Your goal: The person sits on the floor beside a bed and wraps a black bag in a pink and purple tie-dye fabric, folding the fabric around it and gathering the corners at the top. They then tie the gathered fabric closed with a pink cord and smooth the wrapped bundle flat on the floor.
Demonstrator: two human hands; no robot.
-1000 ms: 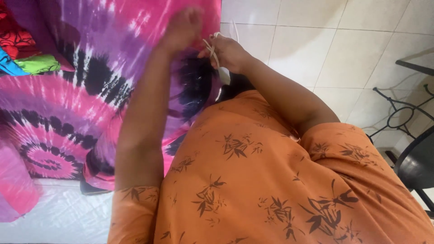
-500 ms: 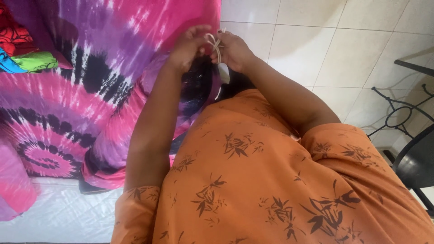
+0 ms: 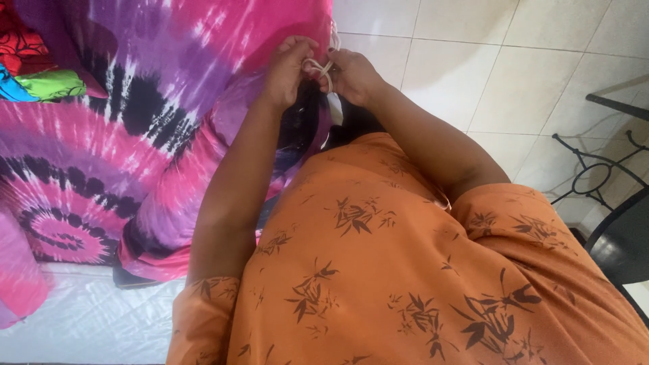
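Hands (image 3: 318, 71) together at cloth (image 3: 135, 135) edge

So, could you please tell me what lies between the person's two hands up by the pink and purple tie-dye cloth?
In the head view, a thin white cord runs between the left hand and right hand; both pinch it.

head-worn camera, looking steeply down, close

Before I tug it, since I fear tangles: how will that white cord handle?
The white cord looks thin and floppy: it loops between the left hand and right hand. Probably light, since fingertips alone hold it. It may snag against the tie-dye cloth.
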